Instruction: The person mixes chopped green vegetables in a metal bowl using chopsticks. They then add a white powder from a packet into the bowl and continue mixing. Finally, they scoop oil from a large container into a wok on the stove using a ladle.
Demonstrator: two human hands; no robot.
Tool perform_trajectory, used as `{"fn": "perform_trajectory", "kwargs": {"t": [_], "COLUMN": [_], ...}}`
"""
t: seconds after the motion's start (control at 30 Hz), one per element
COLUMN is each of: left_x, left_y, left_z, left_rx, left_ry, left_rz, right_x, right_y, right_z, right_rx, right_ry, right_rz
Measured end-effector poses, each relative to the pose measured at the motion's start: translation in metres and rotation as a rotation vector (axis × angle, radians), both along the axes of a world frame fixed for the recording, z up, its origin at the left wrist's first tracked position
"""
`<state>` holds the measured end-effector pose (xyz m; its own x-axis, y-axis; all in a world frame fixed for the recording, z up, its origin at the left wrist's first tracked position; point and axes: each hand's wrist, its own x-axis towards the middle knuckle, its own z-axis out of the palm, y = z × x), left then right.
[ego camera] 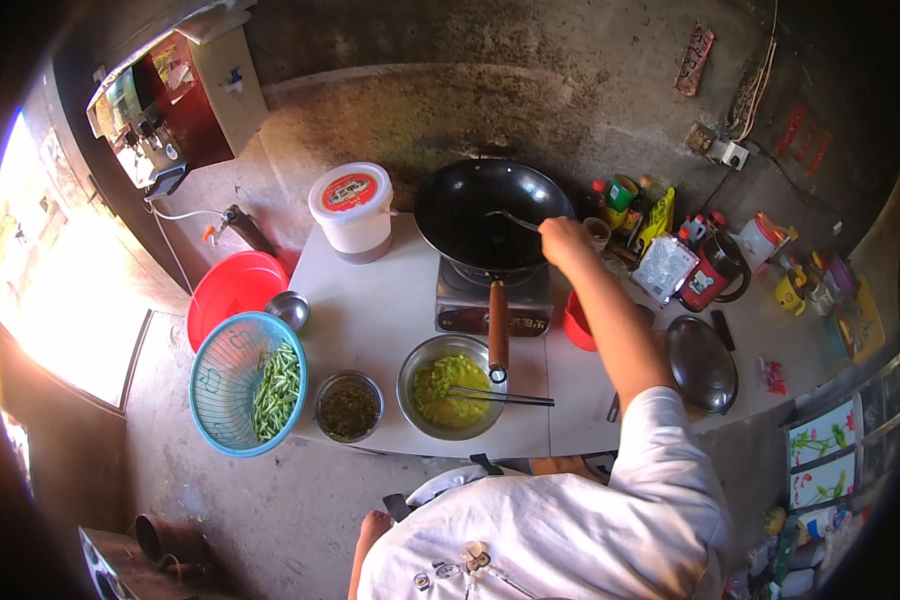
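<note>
My right hand (565, 238) is closed around the handle of a metal spoon or ladle (511, 218), whose far end is over the black wok (457, 196). The wok has a wooden handle (499, 322) and rests on a portable stove (493, 296). In front of it, chopsticks (502, 396) lie across a metal bowl (407, 405) of yellow-green egg-like mixture (442, 382). A smaller bowl (349, 406) of dark chopped food is left of that. My left hand (375, 523) hangs low beside my body, away from the table; its fingers are hard to make out.
A blue basket (225, 375) of cut green beans (277, 390) and a red basin (232, 289) are at left. A lidded white bucket (351, 210) stands behind. At right are a red container (579, 322), a dark lid (701, 364), a red kettle (711, 274) and several bottles.
</note>
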<state>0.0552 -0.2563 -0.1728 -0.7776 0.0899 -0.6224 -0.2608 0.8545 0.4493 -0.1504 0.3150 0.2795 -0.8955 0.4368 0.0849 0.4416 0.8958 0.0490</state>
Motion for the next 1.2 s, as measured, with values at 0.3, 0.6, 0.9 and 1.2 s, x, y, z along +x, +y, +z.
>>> {"fn": "perform_trajectory", "kwargs": {"t": [0.3,0.6,0.9,1.2], "left_x": [0.005,0.009,0.0,0.0], "left_y": [-0.016,-0.033,-0.006,-0.027], "left_z": [0.043,-0.022,0.009,-0.032], "left_rx": [-0.07,-0.123,-0.042,-0.116], "left_ry": [0.016,0.002,-0.111,-0.002], "left_rz": [-0.056,-0.198,0.049,-0.195], "right_x": [0.032,-0.014,0.051,0.048], "right_y": [0.0,0.017,0.024,0.078], "right_z": [0.016,-0.033,0.054,0.04], "right_rx": [0.031,-0.044,0.054,-0.765], "right_ry": [-0.036,0.022,-0.062,0.053], "right_rz": [0.142,-0.09,0.032,-0.185]}}
